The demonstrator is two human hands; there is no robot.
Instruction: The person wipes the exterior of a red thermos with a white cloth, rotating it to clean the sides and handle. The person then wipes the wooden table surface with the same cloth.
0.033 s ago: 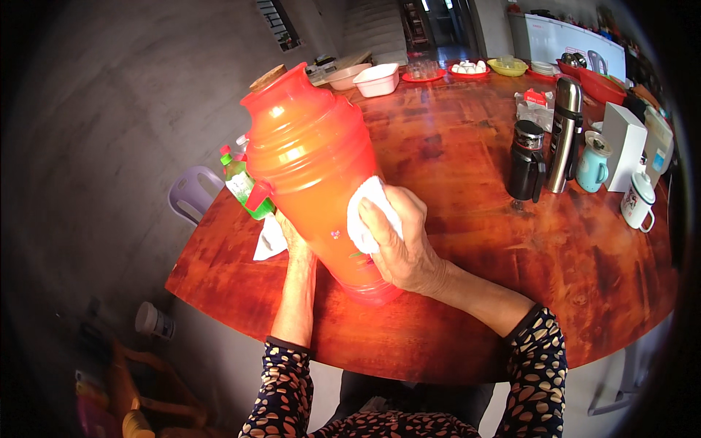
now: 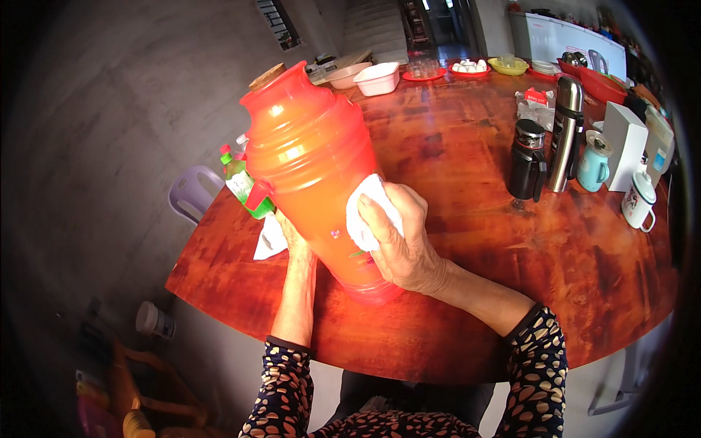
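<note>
A big orange-red thermos flask (image 2: 314,168) with a cork stopper (image 2: 268,77) leans to the left over the table, its base low near the tabletop. My left hand (image 2: 292,237) supports it from the lower left side, fingers hidden behind the flask. Pressed against its right side is a folded white cloth (image 2: 363,219), gripped in my right hand (image 2: 405,237). Another white cloth (image 2: 271,240) shows beside my left wrist. Just behind that stands a green-labelled plastic bottle (image 2: 241,184), partly covered by the flask.
On the right of the wooden table (image 2: 467,321) are a black lidded jug (image 2: 527,164), a steel vacuum bottle (image 2: 566,139), a turquoise mug (image 2: 593,164), a white box (image 2: 624,146) and a white lidded mug (image 2: 639,201). Basins (image 2: 378,80) and plates line the far edge. A purple chair (image 2: 191,191) stands left.
</note>
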